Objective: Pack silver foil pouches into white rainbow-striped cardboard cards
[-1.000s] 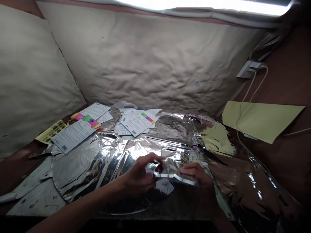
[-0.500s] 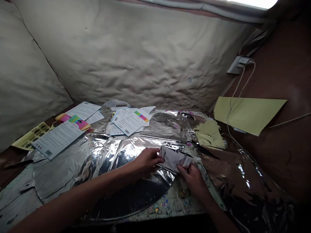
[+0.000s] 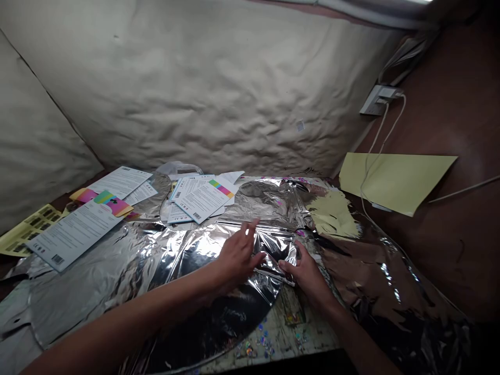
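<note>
A shiny folded silver foil piece [image 3: 273, 251] lies between my hands on a large silver foil sheet [image 3: 187, 260]. My left hand [image 3: 236, 252] is at its left side, fingers stretched and spread, with the thumb near the folded piece. At the right edge, my right hand [image 3: 308, 271] holds the folded foil, thumb on top. The undersides of its other fingers are hidden. Underneath, the big sheet has a rounded dark front part facing me.
White printed cards with coloured ends [image 3: 203, 200] lie behind my left hand, and more cards [image 3: 78, 229] at the left. Loose sequins [image 3: 260, 341] are scattered near the front edge. A yellow sheet [image 3: 396, 179] and cables from a wall socket [image 3: 378, 100] are at the right.
The packet, dull grey and held in both hands before, now shows a mirror-like face and lies lower on the sheet. My left hand has released it and spread its fingers.
</note>
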{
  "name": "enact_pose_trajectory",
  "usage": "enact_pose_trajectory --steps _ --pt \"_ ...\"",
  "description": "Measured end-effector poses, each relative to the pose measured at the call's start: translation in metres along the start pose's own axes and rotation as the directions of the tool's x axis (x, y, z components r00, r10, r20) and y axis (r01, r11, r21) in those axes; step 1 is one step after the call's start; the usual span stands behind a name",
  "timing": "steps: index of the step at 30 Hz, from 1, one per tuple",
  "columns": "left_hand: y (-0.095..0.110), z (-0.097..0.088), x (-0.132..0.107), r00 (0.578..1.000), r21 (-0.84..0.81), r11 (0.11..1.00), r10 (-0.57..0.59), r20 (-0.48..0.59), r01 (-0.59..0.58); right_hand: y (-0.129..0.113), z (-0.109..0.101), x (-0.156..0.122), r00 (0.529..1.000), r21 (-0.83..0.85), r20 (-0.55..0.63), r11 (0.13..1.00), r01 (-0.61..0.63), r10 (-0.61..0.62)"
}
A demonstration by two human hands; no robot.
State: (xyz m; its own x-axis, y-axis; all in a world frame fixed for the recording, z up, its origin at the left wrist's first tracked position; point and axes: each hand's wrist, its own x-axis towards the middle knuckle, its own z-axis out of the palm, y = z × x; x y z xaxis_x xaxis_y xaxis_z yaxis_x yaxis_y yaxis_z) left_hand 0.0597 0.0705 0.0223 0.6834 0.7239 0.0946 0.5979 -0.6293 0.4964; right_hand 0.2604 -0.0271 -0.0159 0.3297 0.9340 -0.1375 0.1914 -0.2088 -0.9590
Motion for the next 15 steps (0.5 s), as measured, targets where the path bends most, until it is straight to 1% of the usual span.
enact_pose_trajectory --steps 1,2,3,4,5,6,7,8,9,10,11,12,13,14,15 --pt "0.001 0.005 0.000 0.994 0.077 0.991 0.107 0.006 -0.108 -0.002 0.000 0.000 1.000 0.021 0.003 0.999 -0.024 0.024" --pt "0.000 0.010 0.000 0.979 0.125 0.971 0.199 0.047 -0.203 -0.004 -0.001 -0.001 0.999 0.024 0.011 0.999 -0.039 0.039" --pt "-0.001 0.015 0.001 0.961 0.147 0.951 0.258 0.103 -0.271 -0.008 -0.003 -0.002 0.999 -0.005 0.012 0.999 -0.039 0.039" --pt "-0.003 0.020 0.002 0.947 0.156 0.940 0.281 0.153 -0.304 -0.012 -0.005 -0.004 1.000 -0.067 -0.003 0.998 -0.023 0.023" --pt "-0.005 0.024 0.002 0.943 0.162 0.937 0.280 0.181 -0.309 -0.016 -0.007 -0.006 0.999 -0.160 -0.043 0.987 0.011 -0.019" --pt "-0.007 0.028 0.003 0.945 0.168 0.939 0.269 0.188 -0.301 -0.021 -0.010 -0.008 0.989 -0.278 -0.105 0.958 0.068 -0.101" --pt "-0.008 0.030 0.003 0.946 0.174 0.939 0.264 0.188 -0.296 -0.025 -0.012 -0.011 0.961 -0.406 -0.160 0.903 0.143 -0.224" --pt "-0.009 0.031 0.003 0.947 0.180 0.938 0.263 0.184 -0.295 -0.027 -0.013 -0.013 0.914 -0.529 -0.176 0.818 0.226 -0.367" --pt "-0.010 0.032 0.003 0.948 0.186 0.937 0.263 0.179 -0.295 -0.027 -0.014 -0.015 0.862 -0.636 -0.132 0.709 0.305 -0.490" --pt "-0.010 0.032 0.002 0.949 0.191 0.936 0.264 0.174 -0.295 -0.026 -0.013 -0.015 0.824 -0.712 -0.034 0.592 0.377 -0.565" --pt "-0.010 0.032 0.002 0.950 0.197 0.936 0.262 0.169 -0.293 -0.022 -0.010 -0.015 0.806 -0.753 0.096 0.487 0.442 -0.584" --pt "-0.010 0.032 0.002 0.952 0.202 0.936 0.259 0.163 -0.289 -0.017 -0.008 -0.013 0.804 -0.766 0.224 0.410 0.495 -0.551" --pt "-0.009 0.032 0.002 0.954 0.205 0.936 0.256 0.158 -0.285 -0.011 -0.004 -0.010 0.809 -0.769 0.326 0.360 0.528 -0.490" --pt "-0.009 0.033 0.003 0.955 0.206 0.937 0.254 0.154 -0.282 -0.005 -0.001 -0.006 0.817 -0.774 0.386 0.332 0.540 -0.429" --pt "-0.009 0.034 0.005 0.955 0.207 0.937 0.252 0.153 -0.281 0.001 0.002 -0.003 0.826 -0.780 0.411 0.321 0.537 -0.386"
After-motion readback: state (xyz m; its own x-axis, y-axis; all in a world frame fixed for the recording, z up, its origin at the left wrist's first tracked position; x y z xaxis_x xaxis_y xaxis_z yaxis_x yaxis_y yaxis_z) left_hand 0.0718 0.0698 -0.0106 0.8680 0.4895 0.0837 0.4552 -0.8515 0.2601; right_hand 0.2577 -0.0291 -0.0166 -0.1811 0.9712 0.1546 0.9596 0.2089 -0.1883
